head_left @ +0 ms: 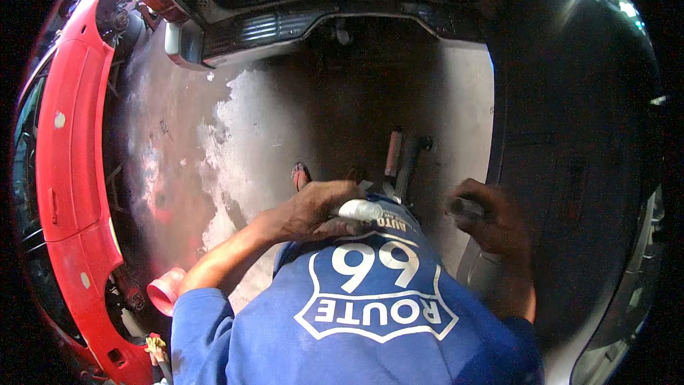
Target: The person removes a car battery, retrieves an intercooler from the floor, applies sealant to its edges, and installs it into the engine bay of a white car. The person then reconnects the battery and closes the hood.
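In front of my chest, my left hand [305, 215] is closed around a small whitish, translucent bottle-like thing [360, 209], its rounded end facing right. Farther right, my right hand [495, 221] is wrapped round a short dark cylinder [467, 207] whose end faces left. Shadow hides most of that hand and the rest of what it grips. The two held things are well apart. My right arm is beside a large dark panel [563, 171].
A dark vehicle's rear bumper [256, 27] spans the far side. Along the left stands a red car body [75, 135] with pale patches. A reddish long tool [393, 153] lies on the stained floor [249, 114] near my feet. A pink-red container [165, 291] is by my left elbow.
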Tool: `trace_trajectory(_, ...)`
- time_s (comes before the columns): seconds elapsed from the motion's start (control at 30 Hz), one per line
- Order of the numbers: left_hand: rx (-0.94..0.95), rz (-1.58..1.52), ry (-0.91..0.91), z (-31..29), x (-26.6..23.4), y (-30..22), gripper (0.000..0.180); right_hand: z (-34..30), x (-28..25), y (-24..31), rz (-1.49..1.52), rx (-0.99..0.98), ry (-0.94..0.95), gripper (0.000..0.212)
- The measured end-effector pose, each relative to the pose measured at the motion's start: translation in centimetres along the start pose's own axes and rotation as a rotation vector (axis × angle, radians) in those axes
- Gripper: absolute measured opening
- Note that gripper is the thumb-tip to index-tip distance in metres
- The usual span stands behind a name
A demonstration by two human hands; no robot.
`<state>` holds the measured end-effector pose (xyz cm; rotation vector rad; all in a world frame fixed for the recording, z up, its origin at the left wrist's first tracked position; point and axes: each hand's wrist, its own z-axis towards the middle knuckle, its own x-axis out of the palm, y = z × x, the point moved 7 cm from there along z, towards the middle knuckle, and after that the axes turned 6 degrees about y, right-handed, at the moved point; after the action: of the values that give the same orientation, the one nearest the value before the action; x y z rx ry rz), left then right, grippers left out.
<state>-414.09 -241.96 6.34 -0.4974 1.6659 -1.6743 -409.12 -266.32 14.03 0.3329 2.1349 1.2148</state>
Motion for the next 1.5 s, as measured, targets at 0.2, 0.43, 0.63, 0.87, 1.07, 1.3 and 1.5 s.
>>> trace_trajectory(0.2, 0.203, -0.21, -0.275, 2.7, -2.1, -2.6, 0.042, 3.8, 3.6, -5.3, 0.158, 0.005, -0.248, 0.037)
trace_trajectory(0.43, 0.741, -0.121, -0.202, 3.0, -2.8, -16.3, 0.022, 4.7, 4.7, -4.2, 0.014, 0.007, -0.204, 0.041)
trace_trajectory(0.63, 0.905, -0.177, -0.23, 4.4, -3.2, -19.3, 0.019, 4.6, 3.8, -5.3, 0.023, 0.084, -0.244, 0.037)
trace_trajectory(0.87, 0.157, -0.529, -0.443, 4.8, -4.4, -6.0, 0.055, 5.1, 4.0, -7.1, -0.073, 0.178, -0.207, 0.034)
trace_trajectory(1.07, -0.017, -0.955, -0.473, 4.0, -3.3, 2.9, 0.049, 5.6, 4.2, -7.7, -0.092, 0.232, -0.193, 0.037)
trace_trajectory(1.3, 0.062, -1.126, -0.621, 2.2, -4.3, 5.0, 0.049, 6.2, 4.3, -8.6, -0.143, 0.283, -0.17, 0.041)
trace_trajectory(1.5, 0.048, -1.139, -0.709, 0.6, -4.8, 6.3, 0.049, 6.7, 4.7, -8.8, -0.166, 0.231, -0.174, 0.038)
